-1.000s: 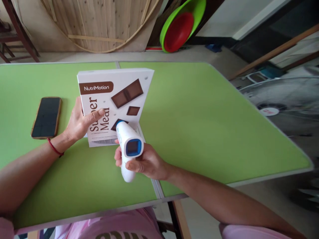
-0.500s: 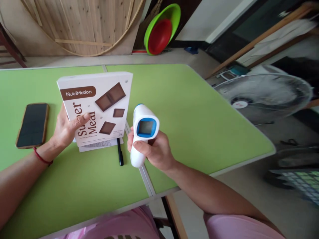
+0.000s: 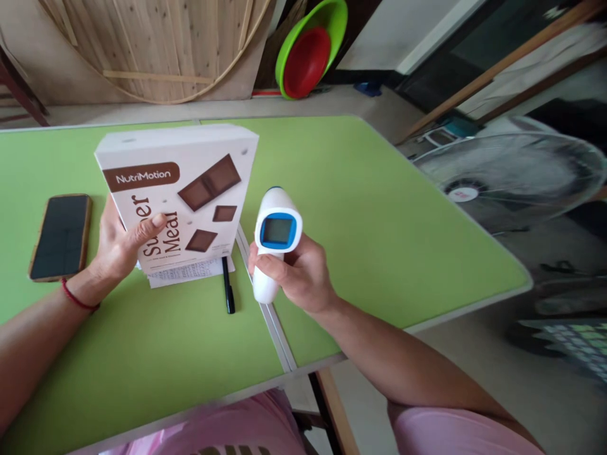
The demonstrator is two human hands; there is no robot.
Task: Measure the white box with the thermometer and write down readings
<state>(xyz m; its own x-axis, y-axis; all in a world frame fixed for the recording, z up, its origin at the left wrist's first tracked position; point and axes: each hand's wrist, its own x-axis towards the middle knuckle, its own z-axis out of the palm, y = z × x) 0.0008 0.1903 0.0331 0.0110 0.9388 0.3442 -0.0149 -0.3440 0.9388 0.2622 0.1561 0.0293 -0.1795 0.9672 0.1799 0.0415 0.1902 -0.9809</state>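
My left hand (image 3: 126,243) grips a white NutriMotion box (image 3: 202,218) by its left side, thumb on the front and the other fingers hidden behind. The box is tipped so its top face shows. In my right hand (image 3: 303,272) is a white infrared thermometer (image 3: 277,202) with a blue-framed screen facing me; the screen looks blank. My fingers wrap its handle, and it stands apart from the box, to its right. Partly under the box on the table lie a printed paper (image 3: 184,273) and a black pen (image 3: 228,287).
A smartphone (image 3: 61,234) in a brown case lies on the green table (image 3: 379,221), left of my left hand. A standing fan (image 3: 502,170) is beyond the table's right edge. Green and red basins (image 3: 307,63) lean at the back wall.
The box has tilted and come slightly nearer, showing more of its top face. The thermometer has risen a little and turned slightly, still in my right hand.
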